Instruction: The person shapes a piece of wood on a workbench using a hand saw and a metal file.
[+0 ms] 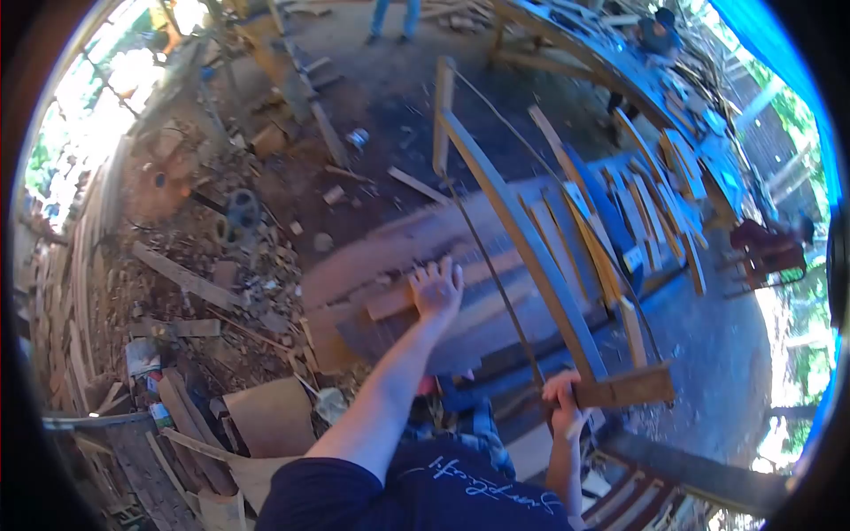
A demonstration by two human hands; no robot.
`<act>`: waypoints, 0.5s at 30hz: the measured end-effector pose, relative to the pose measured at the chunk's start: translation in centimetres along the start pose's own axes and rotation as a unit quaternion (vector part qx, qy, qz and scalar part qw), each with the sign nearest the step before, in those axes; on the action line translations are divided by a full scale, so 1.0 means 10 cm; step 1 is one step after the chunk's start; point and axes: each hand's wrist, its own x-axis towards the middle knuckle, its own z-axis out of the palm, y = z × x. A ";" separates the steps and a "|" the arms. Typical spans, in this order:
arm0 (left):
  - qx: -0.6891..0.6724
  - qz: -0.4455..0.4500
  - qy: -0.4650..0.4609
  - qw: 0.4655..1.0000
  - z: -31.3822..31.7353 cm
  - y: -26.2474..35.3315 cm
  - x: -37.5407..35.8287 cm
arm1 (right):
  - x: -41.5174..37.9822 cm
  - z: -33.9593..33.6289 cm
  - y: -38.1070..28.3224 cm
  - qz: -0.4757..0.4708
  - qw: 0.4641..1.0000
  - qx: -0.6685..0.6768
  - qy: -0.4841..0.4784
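Note:
My left hand (438, 290) lies with fingers spread on a narrow wooden piece (390, 304), which rests on a wide plank workbench (359, 264). Lower right, my right hand (564, 403) is wrapped round the near end of a large wooden frame saw (536, 252). The saw extends away from me across the bench, its thin blade (490, 263) on the side toward my left hand. A twisted cord runs along its other side. In this view the blade passes just right of the narrow piece's end.
Several cut wood strips (651, 212) lie at the bench's right side. Offcuts and chips (266, 274) litter the ground at left, near a spoked wheel (243, 211). A person (660, 35) is by the long table at the back right; another person's legs (394, 18) show at the top.

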 end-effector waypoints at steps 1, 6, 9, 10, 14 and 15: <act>-0.007 0.007 0.002 1.000 -0.02 0.00 0.02 | 0.02 0.06 0.05 -0.008 1.000 0.012 -0.008; -0.031 0.003 -0.009 0.999 -0.03 0.01 0.00 | 0.00 0.17 -0.03 0.014 1.000 -0.022 0.006; -0.028 0.014 0.026 0.999 -0.05 0.01 0.04 | -0.01 0.15 0.01 -0.008 1.000 -0.023 -0.010; -0.015 0.009 0.007 1.000 -0.05 0.02 0.02 | -0.01 0.12 0.00 -0.016 0.999 -0.023 -0.017; 0.001 -0.002 -0.028 1.000 -0.03 0.04 0.00 | -0.06 0.09 -0.01 -0.016 1.000 -0.016 -0.009; 0.007 -0.006 -0.034 0.999 -0.04 0.04 0.01 | -0.09 0.10 0.01 -0.009 1.000 -0.016 -0.001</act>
